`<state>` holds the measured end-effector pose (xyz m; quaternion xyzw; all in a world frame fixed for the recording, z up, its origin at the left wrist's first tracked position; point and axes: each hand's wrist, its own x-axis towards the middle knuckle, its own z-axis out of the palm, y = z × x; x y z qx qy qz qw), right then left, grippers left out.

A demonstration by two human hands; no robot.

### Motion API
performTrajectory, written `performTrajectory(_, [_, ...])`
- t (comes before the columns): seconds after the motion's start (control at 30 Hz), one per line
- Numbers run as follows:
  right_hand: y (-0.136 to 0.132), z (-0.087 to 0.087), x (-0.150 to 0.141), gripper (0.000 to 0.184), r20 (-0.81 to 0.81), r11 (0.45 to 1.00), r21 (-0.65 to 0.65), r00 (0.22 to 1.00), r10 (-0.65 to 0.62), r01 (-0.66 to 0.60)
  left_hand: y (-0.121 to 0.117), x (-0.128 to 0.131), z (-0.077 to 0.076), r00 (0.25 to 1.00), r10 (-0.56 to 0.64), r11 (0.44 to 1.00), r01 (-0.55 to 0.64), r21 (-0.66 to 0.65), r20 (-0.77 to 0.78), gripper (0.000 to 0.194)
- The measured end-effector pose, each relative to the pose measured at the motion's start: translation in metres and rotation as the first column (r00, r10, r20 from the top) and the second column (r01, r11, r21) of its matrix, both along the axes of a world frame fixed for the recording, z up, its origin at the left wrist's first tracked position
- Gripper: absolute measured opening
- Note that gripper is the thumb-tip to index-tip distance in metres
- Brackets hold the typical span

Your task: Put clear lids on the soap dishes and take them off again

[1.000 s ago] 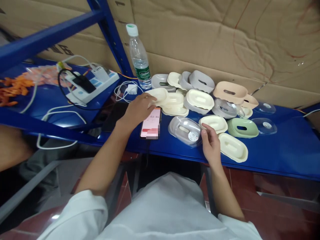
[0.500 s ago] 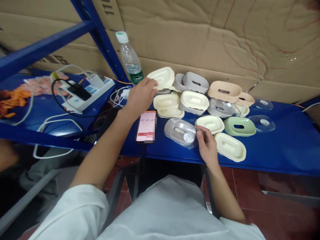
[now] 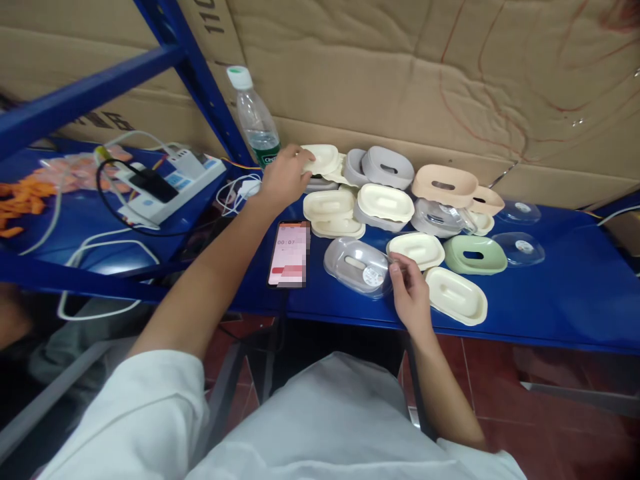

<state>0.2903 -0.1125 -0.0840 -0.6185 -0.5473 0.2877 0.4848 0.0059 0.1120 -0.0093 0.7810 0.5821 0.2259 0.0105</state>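
Note:
My left hand (image 3: 283,176) reaches to the back of the blue shelf (image 3: 550,300) and grips a cream oval soap-dish piece (image 3: 323,159), resting it on the pile near the water bottle (image 3: 254,120). My right hand (image 3: 410,293) sits at the shelf's front edge, fingers curled, pinching the rim of a clear plastic lid (image 3: 356,265) beside a cream tray (image 3: 416,249). More cream, grey, peach and green dish parts lie around, among them a cream tray (image 3: 456,295) and a green one (image 3: 474,254).
A phone (image 3: 290,254) showing a timer lies face up between my hands. A power strip (image 3: 170,177) with cables and orange bits (image 3: 20,197) sit at the left. Cardboard backs the shelf; a blue upright (image 3: 195,73) rises at the left.
My left hand lifted the cream piece from beside the phone, carried it back and set it low on the pile by the bottle. My right hand stayed on the clear lid.

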Motion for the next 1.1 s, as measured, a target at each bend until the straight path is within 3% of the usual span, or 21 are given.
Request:
performTrajectory(0.1, [0.0, -0.001, 0.0, 0.049, -0.006, 1.0, 0.005, 1.0, 0.011, -0.011, -0.003, -0.001, 0.004, 1.0, 0.007, 1.0, -0.007, -0.009, -0.005, 0.042])
performTrajectory(0.2, [-0.001, -0.002, 0.001, 0.047, -0.023, 1.0, 0.008, 1.0, 0.02, -0.02, -0.029, -0.001, 0.011, 0.999, -0.041, 0.999, 0.041, 0.025, 0.007, 0.039])
performTrajectory(0.3, [-0.001, -0.002, 0.0, 0.045, -0.032, 1.0, -0.007, 0.999, 0.029, -0.029, -0.083, 0.003, 0.012, 0.965, -0.241, 0.968, 0.231, 0.103, 0.105, 0.036])
performTrajectory(0.37, [-0.001, -0.002, 0.0, 0.044, -0.043, 0.999, -0.011, 0.999, 0.03, -0.031, -0.127, 0.009, 0.007, 0.92, -0.358, 0.932, 0.362, 0.005, 0.158, 0.041])
performTrajectory(0.47, [0.0, 0.0, -0.001, 0.044, -0.106, 1.0, 0.002, 0.994, 0.006, -0.005, -0.182, 0.02, -0.006, 0.897, -0.382, 0.894, 0.42, -0.155, 0.224, 0.051])
performTrajectory(0.57, [0.0, 0.002, -0.001, 0.046, -0.188, 0.999, -0.023, 0.982, -0.035, 0.032, -0.215, 0.029, -0.022, 0.887, -0.317, 0.906, 0.387, -0.169, 0.335, 0.053])
performTrajectory(0.67, [-0.001, 0.003, -0.001, 0.05, -0.2, 0.998, -0.036, 0.978, -0.055, 0.049, -0.236, 0.037, -0.036, 0.881, -0.182, 0.945, 0.279, -0.17, 0.436, 0.049])
performTrajectory(0.8, [-0.001, 0.002, 0.003, 0.047, -0.046, 0.996, 0.09, 0.999, 0.015, -0.011, -0.253, 0.048, -0.053, 0.835, -0.072, 0.97, 0.186, -0.156, 0.546, 0.059])
performTrajectory(0.97, [-0.001, 0.005, 0.003, 0.04, 0.197, 0.949, 0.208, 0.96, 0.197, -0.238, -0.257, 0.062, -0.069, 0.8, -0.107, 0.991, 0.137, -0.005, 0.591, 0.053])
performTrajectory(1.1, [-0.004, 0.006, 0.003, 0.051, 0.35, 0.948, 0.205, 0.923, 0.159, -0.241, -0.254, 0.065, -0.074, 0.805, -0.096, 0.994, 0.108, 0.015, 0.585, 0.059])
